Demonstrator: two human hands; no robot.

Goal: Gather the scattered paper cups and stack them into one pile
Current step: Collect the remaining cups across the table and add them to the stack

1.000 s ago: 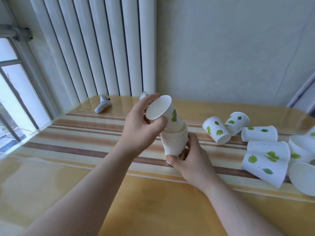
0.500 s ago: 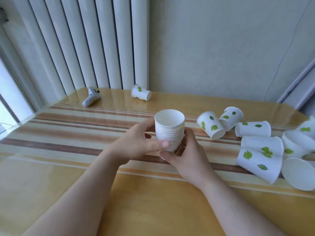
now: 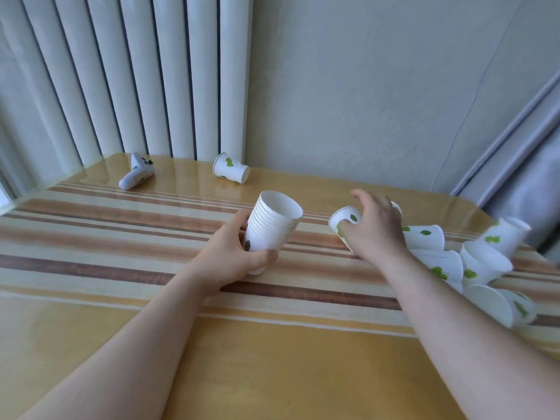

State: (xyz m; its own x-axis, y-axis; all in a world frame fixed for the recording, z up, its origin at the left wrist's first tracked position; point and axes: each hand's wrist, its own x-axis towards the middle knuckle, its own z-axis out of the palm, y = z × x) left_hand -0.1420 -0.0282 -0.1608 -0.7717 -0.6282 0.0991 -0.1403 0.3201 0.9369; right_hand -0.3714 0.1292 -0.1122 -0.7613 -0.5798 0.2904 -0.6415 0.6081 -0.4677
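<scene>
The stack of cups (image 3: 274, 228) leans at the counter's (image 3: 121, 237) centre in the left hand's (image 3: 233, 256) closed grip, while the right hand (image 3: 374, 230), half curled over a fallen cup (image 3: 345, 221) at three o'clock, may crush or roll it

No words, numbers or brand marks can be read anywhere. The white paper cups (image 3: 424, 241) bear only green leaf prints, and the white handheld controller (image 3: 136, 174) shows dark, illegible spots
</scene>
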